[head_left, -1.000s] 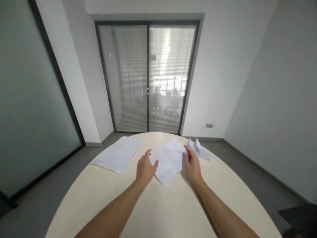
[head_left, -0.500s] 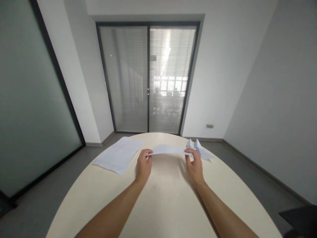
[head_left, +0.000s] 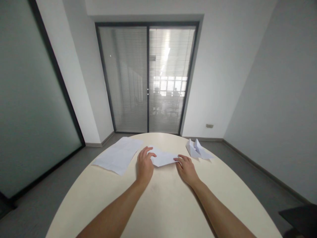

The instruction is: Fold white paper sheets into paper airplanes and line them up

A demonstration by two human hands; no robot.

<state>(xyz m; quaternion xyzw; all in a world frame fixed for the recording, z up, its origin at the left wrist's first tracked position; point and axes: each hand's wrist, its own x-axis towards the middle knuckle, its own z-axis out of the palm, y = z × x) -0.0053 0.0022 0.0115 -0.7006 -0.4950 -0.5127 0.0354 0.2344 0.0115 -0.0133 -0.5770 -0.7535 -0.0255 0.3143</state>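
Observation:
A folded white sheet of paper (head_left: 163, 158) is between my hands at the middle of the table, its near edge coming to a blunt point. My left hand (head_left: 145, 165) has its curled fingers on the paper's left end; its thumb is hard to make out. At the right corner, my right hand (head_left: 187, 169) grips the paper between thumb and fingers. Just beyond that hand stands a folded white paper shape (head_left: 196, 150) with two upright peaks. To the left of my left hand lies a flat, creased white sheet (head_left: 119, 155).
The pale round-edged table (head_left: 153, 205) extends toward me under both forearms. Behind it are glass doors (head_left: 148, 79) with blinds. A dark object (head_left: 300, 219) shows at the lower right, off the table.
The paper between my hands was held up nearly edge-on; now it is lower, tilted and angular in outline. My right hand has moved left and nearer to me, and my left hand has turned palm down.

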